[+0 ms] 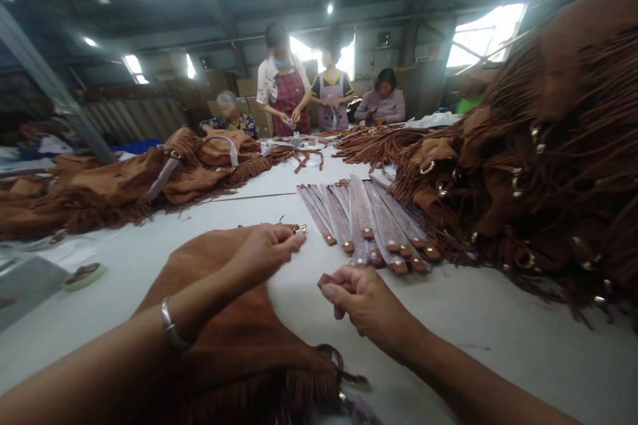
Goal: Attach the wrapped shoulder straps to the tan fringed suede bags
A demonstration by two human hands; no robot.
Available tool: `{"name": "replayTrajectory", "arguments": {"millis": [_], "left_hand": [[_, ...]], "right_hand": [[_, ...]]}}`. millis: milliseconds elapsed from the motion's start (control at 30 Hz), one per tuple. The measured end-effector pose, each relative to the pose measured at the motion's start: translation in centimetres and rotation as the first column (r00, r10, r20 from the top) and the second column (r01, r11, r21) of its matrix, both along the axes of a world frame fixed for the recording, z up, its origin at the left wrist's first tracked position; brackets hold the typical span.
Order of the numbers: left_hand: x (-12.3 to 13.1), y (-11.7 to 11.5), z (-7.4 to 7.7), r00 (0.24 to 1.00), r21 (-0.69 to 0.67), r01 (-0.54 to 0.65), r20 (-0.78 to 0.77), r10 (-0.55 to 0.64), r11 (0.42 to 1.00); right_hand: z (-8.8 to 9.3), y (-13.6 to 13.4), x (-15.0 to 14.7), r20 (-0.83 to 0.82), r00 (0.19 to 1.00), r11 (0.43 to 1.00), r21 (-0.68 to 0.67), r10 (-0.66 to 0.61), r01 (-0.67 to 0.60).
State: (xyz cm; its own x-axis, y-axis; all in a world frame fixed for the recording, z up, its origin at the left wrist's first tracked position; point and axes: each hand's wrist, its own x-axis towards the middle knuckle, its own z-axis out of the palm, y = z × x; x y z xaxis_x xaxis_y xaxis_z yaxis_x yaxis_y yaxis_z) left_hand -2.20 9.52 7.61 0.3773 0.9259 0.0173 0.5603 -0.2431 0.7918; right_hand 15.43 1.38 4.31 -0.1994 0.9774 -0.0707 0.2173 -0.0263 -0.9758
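A brown fringed suede bag [224, 335] lies on the white table beneath my left forearm. Closed fingers of my left hand [266, 249] are at the bag's upper corner, on a shiny metal clasp [300, 229]; their exact hold is partly hidden. My right hand [366, 299] is closed, pinching a small brown leather tab [325, 281] between thumb and fingers. The rest of that piece is hidden by the hand. A gap separates the two hands. Dark fringe and a strap end [353, 378] hang at the bag's near side.
Several plastic-wrapped straps [366, 212] with brown ends lie fanned beyond my right hand. A tall heap of fringed bags [538, 166] rises at right; more brown bags [114, 179] lie at left. A small round dish [84, 276] sits at left. Several people work across the table.
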Motion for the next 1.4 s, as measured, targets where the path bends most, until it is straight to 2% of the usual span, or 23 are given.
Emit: {"name": "replayTrajectory", "arguments": {"millis": [67,133,233,300,333,400,467,533,633,700,767,867,933,1033,1133,1233,1400], "left_hand": [[-2.1,3.7,-0.2,0.998,0.016,-0.034,-0.051,0.035,0.999],[-3.3,7.2,-0.3,0.995,-0.040,-0.009,-0.099,0.005,0.999],[-3.4,11.4,-1.0,0.984,-0.193,0.050,-0.159,-0.081,0.980],[-2.8,13.5,-1.7,0.972,-0.318,0.084,-0.183,-0.148,0.944],[-2.4,14.3,-2.0,0.965,-0.379,0.099,-0.188,-0.181,0.920],[-1.8,15.6,-2.8,0.952,-0.492,0.129,-0.182,-0.246,0.861],[-1.3,16.4,-3.5,0.941,-0.581,0.164,-0.152,-0.303,0.798],[-1.1,16.6,-3.8,0.930,-0.648,0.201,-0.110,-0.352,0.734],[-1.3,16.0,-3.4,0.919,-0.698,0.246,-0.053,-0.390,0.672],[-1.4,15.0,-2.6,0.922,-0.686,0.260,-0.032,-0.386,0.679],[-1.5,13.6,-1.7,0.911,-0.641,0.278,-0.059,-0.407,0.716],[-1.2,10.7,-0.9,0.890,-0.482,0.307,-0.161,-0.427,0.821],[-0.9,8.4,-0.9,0.910,-0.354,0.326,-0.133,-0.392,0.876],[-0.2,4.7,-1.1,0.932,-0.237,0.351,-0.003,-0.362,0.906],[0.5,1.5,-1.1,0.946,-0.159,0.322,0.030,-0.321,0.933],[1.1,-0.5,-1.0,0.954,-0.098,0.301,0.046,-0.298,0.949],[2.3,-1.8,-1.4,0.943,-0.034,0.305,0.152,-0.297,0.952]], "right_hand": [[-2.2,0.7,0.0,0.122,0.993,0.998,-0.065,-0.013,0.021],[-3.8,1.2,-0.1,0.220,0.975,0.997,-0.075,0.010,0.007],[-4.6,1.5,-0.2,0.279,0.959,0.998,-0.053,0.051,-0.037],[-4.6,1.7,0.0,0.267,0.961,0.997,-0.040,0.075,-0.067],[-4.5,1.8,0.3,0.237,0.967,0.995,-0.052,0.091,-0.081],[-4.5,2.0,0.8,0.126,0.984,0.982,-0.156,0.129,-0.108],[-4.6,2.3,1.4,-0.039,0.986,0.933,-0.321,0.160,-0.164],[-4.7,2.4,1.9,-0.237,0.955,0.866,-0.422,0.180,-0.268],[-4.7,2.3,2.4,-0.479,0.853,0.803,-0.414,0.209,-0.430],[-4.4,2.5,2.8,-0.549,0.813,0.764,-0.437,0.192,-0.475],[-4.1,2.9,3.2,-0.566,0.815,0.753,-0.479,0.128,-0.451],[-3.8,4.0,4.0,-0.519,0.854,0.817,-0.473,0.045,-0.330],[-3.7,4.5,4.5,-0.453,0.891,0.867,-0.432,0.031,-0.250],[-3.1,4.9,5.2,-0.355,0.935,0.929,-0.345,0.006,-0.137],[-2.2,4.5,5.9,-0.306,0.952,0.967,-0.246,-0.010,-0.069],[-1.6,3.8,6.0,-0.352,0.935,0.964,-0.230,0.043,-0.131],[-1.9,2.6,5.4,-0.559,0.824,0.931,-0.247,0.089,-0.269]]}}
